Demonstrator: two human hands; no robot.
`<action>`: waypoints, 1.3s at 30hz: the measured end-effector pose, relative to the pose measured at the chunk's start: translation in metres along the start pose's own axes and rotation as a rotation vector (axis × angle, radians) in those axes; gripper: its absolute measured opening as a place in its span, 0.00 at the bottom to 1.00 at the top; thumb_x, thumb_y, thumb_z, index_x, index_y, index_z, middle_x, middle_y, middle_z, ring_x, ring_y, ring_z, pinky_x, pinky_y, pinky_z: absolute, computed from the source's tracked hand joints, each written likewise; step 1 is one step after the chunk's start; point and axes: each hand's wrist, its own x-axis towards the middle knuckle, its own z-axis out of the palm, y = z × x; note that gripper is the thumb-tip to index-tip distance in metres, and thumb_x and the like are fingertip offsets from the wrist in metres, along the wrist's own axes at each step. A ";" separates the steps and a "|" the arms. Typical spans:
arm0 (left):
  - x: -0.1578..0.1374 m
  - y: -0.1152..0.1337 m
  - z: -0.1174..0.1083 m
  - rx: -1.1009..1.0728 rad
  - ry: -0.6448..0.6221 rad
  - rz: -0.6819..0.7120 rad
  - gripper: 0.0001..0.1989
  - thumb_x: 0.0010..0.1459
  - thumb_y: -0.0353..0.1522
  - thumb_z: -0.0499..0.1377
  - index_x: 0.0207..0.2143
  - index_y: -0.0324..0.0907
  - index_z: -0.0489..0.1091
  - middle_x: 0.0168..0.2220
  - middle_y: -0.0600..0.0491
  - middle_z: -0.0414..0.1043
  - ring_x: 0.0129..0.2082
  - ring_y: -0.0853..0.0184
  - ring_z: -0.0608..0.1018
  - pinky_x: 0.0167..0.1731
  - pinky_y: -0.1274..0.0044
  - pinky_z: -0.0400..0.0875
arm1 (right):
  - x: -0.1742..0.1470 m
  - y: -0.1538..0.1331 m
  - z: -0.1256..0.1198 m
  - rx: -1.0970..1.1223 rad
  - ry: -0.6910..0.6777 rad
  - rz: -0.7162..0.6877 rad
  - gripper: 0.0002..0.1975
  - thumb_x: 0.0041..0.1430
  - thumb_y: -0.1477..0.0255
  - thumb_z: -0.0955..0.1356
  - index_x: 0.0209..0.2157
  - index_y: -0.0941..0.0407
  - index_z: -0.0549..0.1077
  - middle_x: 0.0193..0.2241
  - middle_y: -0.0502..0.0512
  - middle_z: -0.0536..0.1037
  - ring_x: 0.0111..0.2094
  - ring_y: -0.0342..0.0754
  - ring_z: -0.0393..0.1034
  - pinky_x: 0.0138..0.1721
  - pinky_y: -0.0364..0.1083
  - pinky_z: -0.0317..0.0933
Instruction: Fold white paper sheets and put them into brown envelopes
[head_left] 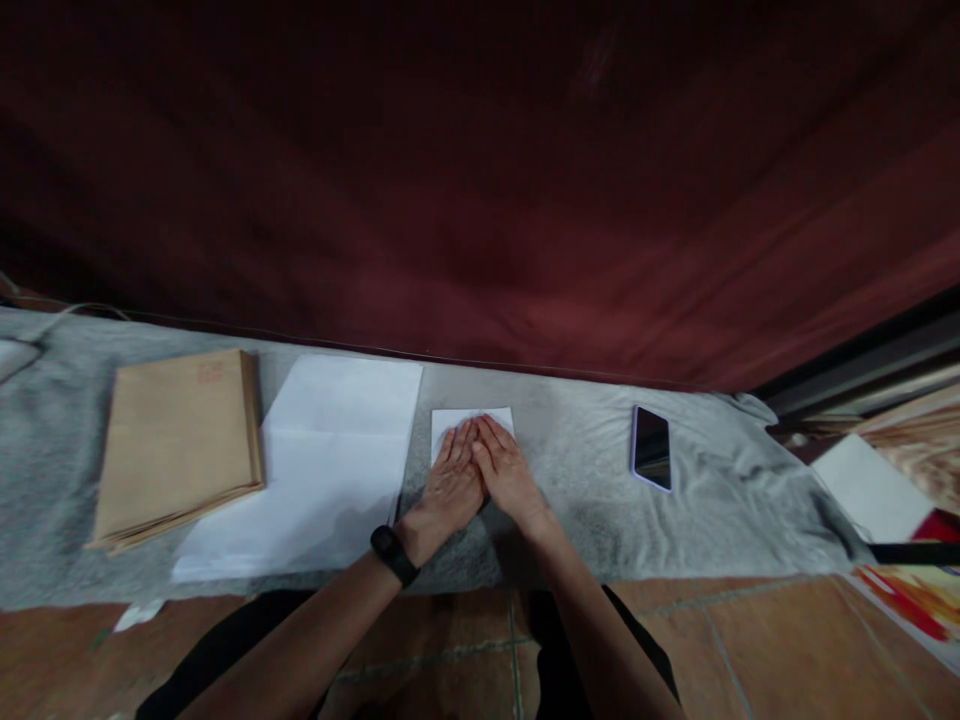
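Both my hands lie flat, side by side and touching, on a small folded piece of white paper [444,423]. My left hand [452,487], with a black band on its wrist, covers the paper's left and lower part, its fingers stretched out. My right hand [508,474] presses beside it, its fingers close to the left hand's and partly over them. Only the paper's top edge and corners show. Left of the hands, large white sheets [337,430] are spread out, partly under a stack of brown paper envelopes [184,430].
A grey blanket [570,510] covers the work surface. To the right lies a phone [651,448] in a purple case. A dark red panel [480,250] rises along the far edge. Beyond the blanket's right end are a white board [870,490] and a colourful printed sheet [911,605].
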 end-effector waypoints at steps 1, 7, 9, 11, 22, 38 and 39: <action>0.000 -0.001 0.000 -0.004 -0.001 -0.013 0.30 0.62 0.28 0.45 0.67 0.33 0.55 0.66 0.35 0.60 0.69 0.53 0.58 0.66 0.56 0.54 | -0.001 0.002 0.000 -0.030 -0.010 -0.006 0.25 0.74 0.64 0.54 0.67 0.57 0.60 0.66 0.58 0.63 0.68 0.48 0.54 0.69 0.53 0.51; 0.003 -0.007 -0.011 0.000 -0.098 -0.126 0.29 0.65 0.31 0.44 0.68 0.38 0.55 0.70 0.42 0.54 0.70 0.56 0.55 0.67 0.55 0.47 | -0.005 0.011 -0.004 -0.199 -0.074 -0.015 0.25 0.74 0.64 0.54 0.67 0.58 0.59 0.69 0.59 0.58 0.70 0.50 0.49 0.69 0.56 0.46; 0.004 -0.009 -0.016 -0.004 -0.128 -0.153 0.28 0.66 0.33 0.45 0.68 0.41 0.56 0.70 0.43 0.52 0.71 0.55 0.54 0.67 0.54 0.46 | -0.007 0.013 -0.005 -0.236 -0.070 0.001 0.25 0.74 0.65 0.54 0.67 0.58 0.59 0.69 0.59 0.57 0.70 0.51 0.49 0.69 0.56 0.45; 0.005 -0.011 -0.019 -0.011 -0.142 -0.180 0.28 0.67 0.35 0.45 0.68 0.43 0.56 0.71 0.44 0.50 0.71 0.54 0.54 0.67 0.53 0.45 | -0.008 0.015 -0.007 -0.267 -0.061 0.022 0.25 0.74 0.64 0.55 0.67 0.58 0.59 0.69 0.59 0.57 0.70 0.51 0.49 0.69 0.56 0.45; 0.000 -0.021 -0.025 0.016 -0.155 -0.216 0.27 0.68 0.37 0.44 0.68 0.44 0.55 0.71 0.45 0.51 0.71 0.54 0.54 0.67 0.54 0.45 | -0.010 0.031 -0.014 -0.379 -0.055 0.109 0.25 0.73 0.65 0.57 0.68 0.56 0.59 0.69 0.59 0.57 0.69 0.54 0.51 0.68 0.57 0.46; -0.001 -0.023 -0.025 -0.008 -0.108 -0.226 0.27 0.67 0.36 0.45 0.66 0.44 0.59 0.70 0.45 0.53 0.70 0.53 0.56 0.66 0.54 0.48 | -0.012 0.035 -0.032 -0.258 0.085 0.109 0.25 0.71 0.70 0.58 0.66 0.60 0.61 0.68 0.62 0.58 0.70 0.54 0.49 0.67 0.59 0.49; -0.001 -0.023 -0.026 -0.010 -0.114 -0.226 0.27 0.67 0.35 0.45 0.66 0.44 0.59 0.70 0.45 0.54 0.70 0.52 0.56 0.66 0.54 0.48 | -0.012 0.029 -0.029 -0.234 0.076 0.080 0.25 0.72 0.69 0.57 0.66 0.59 0.60 0.68 0.60 0.58 0.69 0.53 0.50 0.68 0.58 0.50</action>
